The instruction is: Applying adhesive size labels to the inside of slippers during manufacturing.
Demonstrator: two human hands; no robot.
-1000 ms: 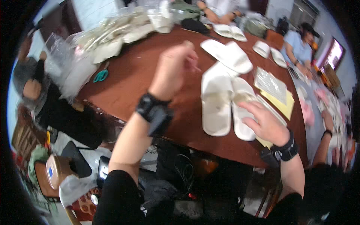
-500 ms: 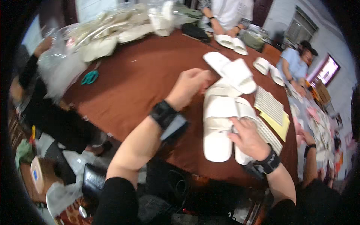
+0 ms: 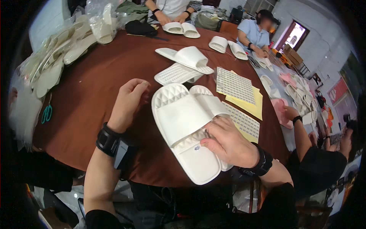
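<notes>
A pair of white slippers [image 3: 177, 114] with quilted insoles lies in front of me, toes pointing away, the left one overlapping the right one. My right hand [image 3: 232, 143] grips them at the strap's near edge, its fingertips partly hidden and its thumb on the insole. Beside that thumb is a small dark printed sticker [image 3: 197, 148]. My left hand [image 3: 131, 97] hovers left of the slippers, fingers curled together; whether a small thing is between them is hidden. Right of the slippers lie sticker sheets [image 3: 236, 86] on yellow backing paper [image 3: 256, 103].
More white slippers [image 3: 187, 63] lie beyond, on the brown tablecloth [image 3: 99, 72]. Bagged slippers [image 3: 57, 49] and teal scissors [image 3: 47, 113] are at the left. Across the table a person's hands [image 3: 171, 18] touch slippers. Another person's arm [image 3: 301, 126] reaches toward a pink slipper [image 3: 280, 110] at the right.
The view has swung right and closer to the slippers. The held pair now sits tilted, with the sticker plain to see. My left hand is now farther left of the slippers.
</notes>
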